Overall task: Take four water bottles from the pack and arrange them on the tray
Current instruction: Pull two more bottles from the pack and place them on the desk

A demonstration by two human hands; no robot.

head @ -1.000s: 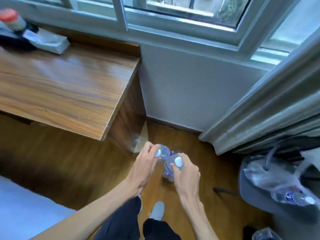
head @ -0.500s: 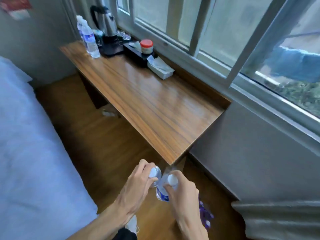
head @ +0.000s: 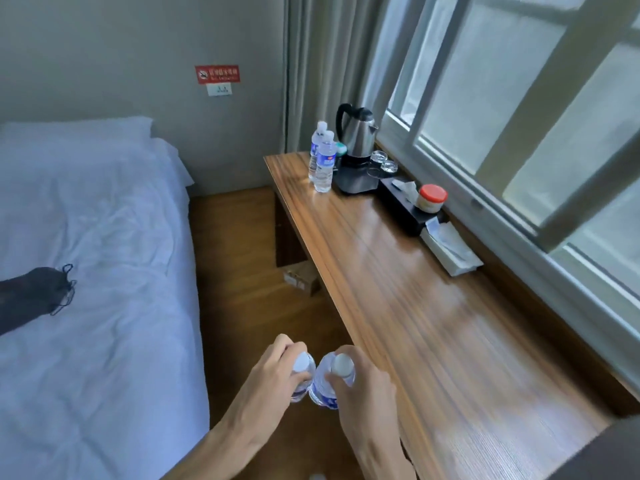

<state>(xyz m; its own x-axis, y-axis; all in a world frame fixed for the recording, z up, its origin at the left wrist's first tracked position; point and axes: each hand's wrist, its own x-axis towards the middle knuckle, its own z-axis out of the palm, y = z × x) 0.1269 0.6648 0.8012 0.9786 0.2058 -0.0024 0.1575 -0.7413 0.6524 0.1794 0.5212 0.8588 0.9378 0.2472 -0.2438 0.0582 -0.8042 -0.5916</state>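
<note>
Bedding, white and rumpled, covers the wide bed (head: 86, 254) that fills the space to the left of both hands, with a black drawstring pouch (head: 31, 296) lying on it well out from the left hand. Ahead and to the right of the hands runs the long glossy wooden desk (head: 433, 323) under the white-framed window (head: 519, 116). At its far end, well away from the hands, a steel electric kettle with a black handle (head: 358, 133) stands on a dark tray (head: 353, 183); two clear plastic water bottles with white caps and blue labels (head: 322, 161) stand upright just beside that tray on the desk, touching or nearly touching each other. Nearer along the window side lie a black box (head: 408, 211), a red-lidded jar (head: 432, 198) and a white tissue box (head: 450, 251).

The left hand (head: 273, 379) is closed around the neck of a small clear water bottle with a white cap (head: 302, 374), and the right hand (head: 363, 386) is closed around the neck of a second clear bottle with a white cap and blue label (head: 325, 382). The two held bottles hang side by side between the hands, above the wooden floor (head: 242, 271), just off the near edge of the desk.
</note>
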